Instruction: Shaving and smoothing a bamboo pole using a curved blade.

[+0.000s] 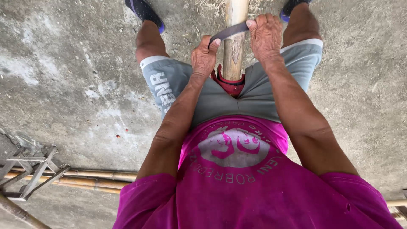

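Note:
A thick bamboo pole (234,46) runs between my legs, from my lap out past my feet. A dark curved blade (229,31) lies across the pole. My left hand (204,56) grips the blade's left end, thumb pressed on it. My right hand (265,36) grips the blade's right end, fingers curled over it beside the pole. Both hands sit close together on either side of the bamboo, just above my grey shorts.
Rough concrete floor (76,76) lies all around. Long bamboo poles (97,178) lie on the floor at the lower left, next to a grey wooden frame (29,169). My feet in dark sandals (144,10) rest at the top.

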